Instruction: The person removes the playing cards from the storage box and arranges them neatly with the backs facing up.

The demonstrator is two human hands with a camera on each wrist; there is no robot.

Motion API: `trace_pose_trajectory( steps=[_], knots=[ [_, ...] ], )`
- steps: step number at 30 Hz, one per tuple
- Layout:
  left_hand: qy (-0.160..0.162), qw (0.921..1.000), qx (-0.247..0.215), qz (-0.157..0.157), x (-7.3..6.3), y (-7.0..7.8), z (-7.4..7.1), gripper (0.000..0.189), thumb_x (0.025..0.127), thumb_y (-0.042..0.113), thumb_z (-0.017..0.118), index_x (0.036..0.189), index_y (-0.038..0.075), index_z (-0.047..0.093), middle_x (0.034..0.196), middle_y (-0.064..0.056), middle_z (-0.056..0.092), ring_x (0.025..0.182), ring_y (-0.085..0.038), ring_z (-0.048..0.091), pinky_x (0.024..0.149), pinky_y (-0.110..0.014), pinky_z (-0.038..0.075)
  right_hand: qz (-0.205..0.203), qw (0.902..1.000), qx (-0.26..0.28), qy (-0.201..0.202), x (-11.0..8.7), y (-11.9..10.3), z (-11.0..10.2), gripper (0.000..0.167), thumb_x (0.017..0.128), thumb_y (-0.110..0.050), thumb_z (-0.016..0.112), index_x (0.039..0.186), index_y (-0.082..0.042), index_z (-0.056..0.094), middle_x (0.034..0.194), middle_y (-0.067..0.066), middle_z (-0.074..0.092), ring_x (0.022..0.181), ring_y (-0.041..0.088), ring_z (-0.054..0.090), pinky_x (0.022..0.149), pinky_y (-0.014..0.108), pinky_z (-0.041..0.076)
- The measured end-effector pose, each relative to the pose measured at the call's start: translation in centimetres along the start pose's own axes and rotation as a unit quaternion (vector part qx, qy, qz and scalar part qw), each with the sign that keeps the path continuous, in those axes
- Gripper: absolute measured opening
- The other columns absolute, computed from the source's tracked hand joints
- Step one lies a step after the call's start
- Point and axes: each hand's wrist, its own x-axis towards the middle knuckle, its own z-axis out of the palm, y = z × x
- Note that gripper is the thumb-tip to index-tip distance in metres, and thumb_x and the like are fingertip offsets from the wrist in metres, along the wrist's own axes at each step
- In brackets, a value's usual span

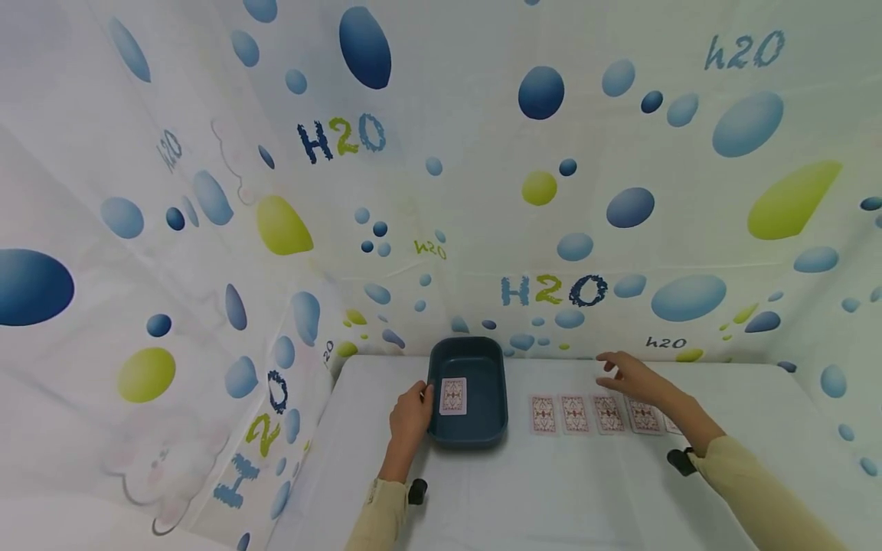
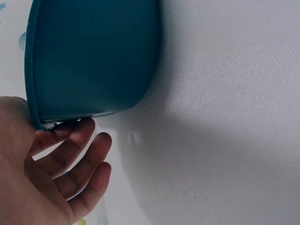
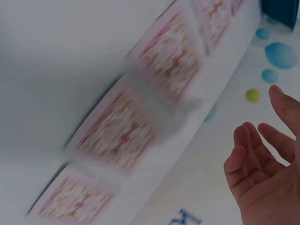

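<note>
A dark teal plastic tray (image 1: 486,417) stands on the white table, with one face-down playing card (image 1: 452,396) lying inside toward its left. My left hand (image 1: 411,413) grips the tray's left rim. In the left wrist view, fingers (image 2: 79,173) curl beneath the lip against the outer wall; the thumb is mostly hidden. To the tray's right, several playing cards (image 1: 575,414) with red patterned backs lie in a row. Above the row's right part hovers my right hand (image 1: 632,380), fingers loosely bent and holding nothing. My right forearm partly covers the rightmost card (image 1: 674,427).
The white-covered table (image 1: 565,490) meets a hanging sheet (image 1: 468,222) printed with blue and green drops at its back edge. Another stretch of sheet (image 1: 89,383) borders the left side. Dark devices (image 1: 417,492) are strapped at both wrists.
</note>
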Motion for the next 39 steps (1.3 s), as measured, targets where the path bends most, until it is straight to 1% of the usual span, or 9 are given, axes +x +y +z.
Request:
trace_pose_trajectory(
  steps=[5, 10, 14, 17, 23, 29, 32, 36, 39],
  knots=[
    [-0.006, 1.0, 0.001, -0.007, 0.1, -0.5, 0.1, 0.024, 0.103, 0.029, 0.056, 0.087, 0.012, 0.061, 0.07, -0.003, 0.061, 0.056, -0.016, 0.049, 0.05, -0.031, 0.035, -0.022, 0.9997, 0.008, -0.005, 2.6, -3.6, 1.9, 0.057, 0.097, -0.024, 0.067, 0.14, 0.006, 0.047, 0.12, 0.025, 0.06, 0.098, 0.028, 0.062, 0.087, 0.045, 0.053],
    [-0.01, 0.9998, 0.006, -0.014, 0.2, -0.8, 0.3, 0.026, 0.104, 0.031, 0.054, 0.087, 0.013, 0.061, 0.071, -0.004, 0.061, 0.057, -0.017, 0.05, 0.05, -0.031, 0.035, -0.065, 0.9979, 0.0, -0.005, 5.0, -6.7, 3.2, 0.057, 0.097, -0.025, 0.066, 0.14, 0.007, 0.047, 0.119, 0.025, 0.061, 0.099, 0.031, 0.062, 0.088, 0.045, 0.053],
    [-0.013, 0.9997, 0.008, -0.017, 0.3, -0.5, 0.3, 0.026, 0.104, 0.031, 0.054, 0.088, 0.012, 0.061, 0.073, -0.004, 0.062, 0.057, -0.017, 0.05, 0.051, -0.031, 0.035, -0.1, 0.9949, -0.017, 0.001, 6.7, -9.3, 3.7, 0.054, 0.097, -0.024, 0.067, 0.137, 0.008, 0.05, 0.116, 0.023, 0.063, 0.097, 0.031, 0.063, 0.085, 0.043, 0.053],
    [-0.014, 0.9998, 0.005, -0.014, 0.5, -0.2, 0.2, 0.025, 0.104, 0.03, 0.053, 0.089, 0.011, 0.061, 0.073, -0.005, 0.062, 0.058, -0.017, 0.05, 0.051, -0.032, 0.036, -0.113, 0.9932, -0.028, 0.0, 7.8, -11.4, 4.1, 0.054, 0.096, -0.024, 0.068, 0.137, 0.007, 0.051, 0.117, 0.022, 0.063, 0.097, 0.03, 0.063, 0.083, 0.041, 0.054],
    [-0.011, 0.9999, 0.005, -0.009, 0.5, -0.1, 0.2, 0.026, 0.105, 0.031, 0.053, 0.089, 0.012, 0.061, 0.073, -0.005, 0.062, 0.057, -0.017, 0.05, 0.051, -0.032, 0.036, -0.116, 0.9922, -0.038, -0.024, 9.9, -15.8, 6.6, 0.055, 0.097, -0.029, 0.067, 0.141, 0.001, 0.051, 0.122, 0.019, 0.061, 0.106, 0.029, 0.063, 0.09, 0.042, 0.053],
    [-0.018, 0.9997, 0.003, -0.018, 0.4, -0.2, 0.3, 0.026, 0.105, 0.032, 0.053, 0.089, 0.012, 0.06, 0.073, -0.004, 0.061, 0.058, -0.017, 0.05, 0.051, -0.032, 0.035, -0.11, 0.9885, -0.082, -0.065, 12.0, -18.5, 10.9, 0.055, 0.096, -0.032, 0.068, 0.14, -0.002, 0.053, 0.132, 0.017, 0.059, 0.119, 0.028, 0.06, 0.102, 0.044, 0.048],
    [-0.022, 0.9995, 0.004, -0.022, 0.3, -0.2, 0.3, 0.026, 0.104, 0.032, 0.053, 0.089, 0.012, 0.06, 0.073, -0.004, 0.06, 0.058, -0.017, 0.05, 0.051, -0.032, 0.035, -0.083, 0.9885, -0.095, -0.083, 12.6, -19.3, 12.7, 0.057, 0.095, -0.032, 0.07, 0.141, -0.002, 0.052, 0.142, 0.02, 0.054, 0.132, 0.033, 0.054, 0.11, 0.047, 0.042],
    [-0.023, 0.9994, 0.007, -0.024, 0.3, -0.2, 0.3, 0.026, 0.104, 0.032, 0.053, 0.09, 0.012, 0.061, 0.073, -0.004, 0.061, 0.058, -0.017, 0.05, 0.051, -0.031, 0.036, -0.041, 0.9888, -0.115, -0.086, 12.9, -20.0, 14.6, 0.059, 0.092, -0.034, 0.074, 0.138, -0.003, 0.054, 0.142, 0.021, 0.053, 0.131, 0.037, 0.053, 0.108, 0.049, 0.044],
    [-0.019, 0.9996, 0.006, -0.022, 0.3, -0.2, 0.1, 0.026, 0.104, 0.032, 0.053, 0.089, 0.013, 0.061, 0.072, -0.003, 0.061, 0.057, -0.016, 0.05, 0.051, -0.031, 0.035, -0.017, 0.9888, -0.122, -0.083, 13.0, -20.4, 15.4, 0.061, 0.088, -0.033, 0.078, 0.136, -0.004, 0.055, 0.138, 0.02, 0.053, 0.126, 0.036, 0.054, 0.103, 0.049, 0.048]
  ],
)
